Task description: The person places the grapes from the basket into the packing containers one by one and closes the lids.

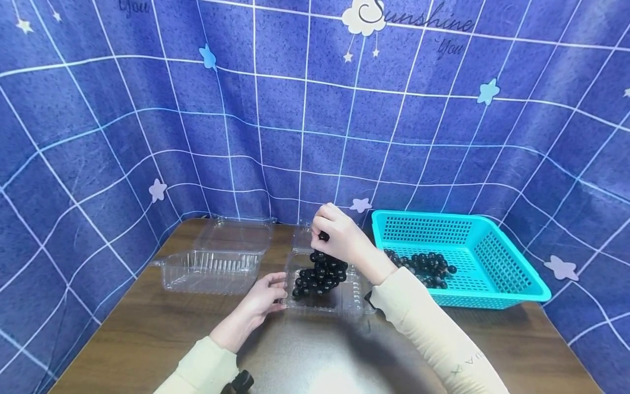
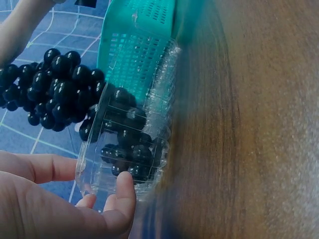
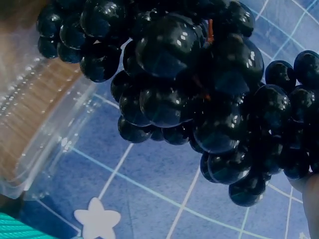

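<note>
My right hand (image 1: 337, 232) pinches the upper end of a bunch of black grapes (image 1: 322, 273) that hangs down into a clear plastic clamshell box (image 1: 356, 290). In the right wrist view the hanging grapes (image 3: 169, 99) fill much of the picture, with a bit of reddish stem showing. More grapes (image 2: 127, 134) show through the box wall in the left wrist view; whether they belong to the same bunch I cannot tell. My left hand (image 1: 266, 298) touches the left side of the box, its fingers spread and fairly straight.
A second clear clamshell box (image 1: 211, 273) stands at the left with its lid up. To the right, a turquoise basket (image 1: 492, 273) holds more black grapes (image 1: 430, 268). Behind the wooden table (image 1: 295, 350) hangs a blue curtain (image 1: 315, 148).
</note>
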`<action>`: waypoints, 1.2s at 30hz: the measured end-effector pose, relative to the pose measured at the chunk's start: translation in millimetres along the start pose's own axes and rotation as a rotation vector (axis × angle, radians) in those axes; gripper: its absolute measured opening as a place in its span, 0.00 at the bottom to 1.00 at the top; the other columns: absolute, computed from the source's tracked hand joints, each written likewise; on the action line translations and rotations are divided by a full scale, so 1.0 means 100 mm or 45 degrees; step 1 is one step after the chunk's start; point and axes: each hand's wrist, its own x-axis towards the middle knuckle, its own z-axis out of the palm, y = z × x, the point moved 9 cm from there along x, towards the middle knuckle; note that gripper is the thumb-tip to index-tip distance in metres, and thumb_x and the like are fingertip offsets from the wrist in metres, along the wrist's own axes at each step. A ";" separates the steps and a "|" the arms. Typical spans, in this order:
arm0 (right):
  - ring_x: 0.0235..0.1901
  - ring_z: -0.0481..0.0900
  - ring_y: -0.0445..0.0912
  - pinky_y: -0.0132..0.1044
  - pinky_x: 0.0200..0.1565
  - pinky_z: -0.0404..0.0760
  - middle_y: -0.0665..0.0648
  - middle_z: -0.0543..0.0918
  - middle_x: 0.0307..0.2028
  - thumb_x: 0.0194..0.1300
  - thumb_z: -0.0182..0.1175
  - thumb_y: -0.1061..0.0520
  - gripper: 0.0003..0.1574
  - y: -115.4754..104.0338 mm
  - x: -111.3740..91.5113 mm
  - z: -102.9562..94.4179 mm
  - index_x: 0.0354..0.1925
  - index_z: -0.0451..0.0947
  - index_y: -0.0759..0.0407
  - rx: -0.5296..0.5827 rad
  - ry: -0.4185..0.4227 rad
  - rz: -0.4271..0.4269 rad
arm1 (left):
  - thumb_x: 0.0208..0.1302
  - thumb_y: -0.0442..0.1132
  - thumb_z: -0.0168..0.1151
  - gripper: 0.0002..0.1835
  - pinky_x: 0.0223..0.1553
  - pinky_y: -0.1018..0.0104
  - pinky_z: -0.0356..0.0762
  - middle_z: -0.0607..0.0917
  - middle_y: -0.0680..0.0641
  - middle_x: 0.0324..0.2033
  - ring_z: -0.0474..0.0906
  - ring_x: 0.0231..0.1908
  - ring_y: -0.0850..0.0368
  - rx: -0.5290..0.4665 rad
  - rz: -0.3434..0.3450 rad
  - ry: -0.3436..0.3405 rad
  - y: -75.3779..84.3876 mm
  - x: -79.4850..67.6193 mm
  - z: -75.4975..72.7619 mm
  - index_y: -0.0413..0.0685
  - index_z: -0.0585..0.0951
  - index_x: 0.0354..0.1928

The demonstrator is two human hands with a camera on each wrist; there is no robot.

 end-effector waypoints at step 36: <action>0.37 0.71 0.47 0.37 0.34 0.68 0.49 0.75 0.32 0.51 0.63 0.61 0.07 -0.01 -0.80 0.14 0.26 0.73 0.53 -0.285 -0.385 0.027 | 0.54 0.22 0.51 0.32 0.39 0.60 0.82 0.66 0.27 0.59 0.74 0.44 0.46 -0.002 -0.010 0.001 0.02 -0.03 0.00 0.31 0.61 0.64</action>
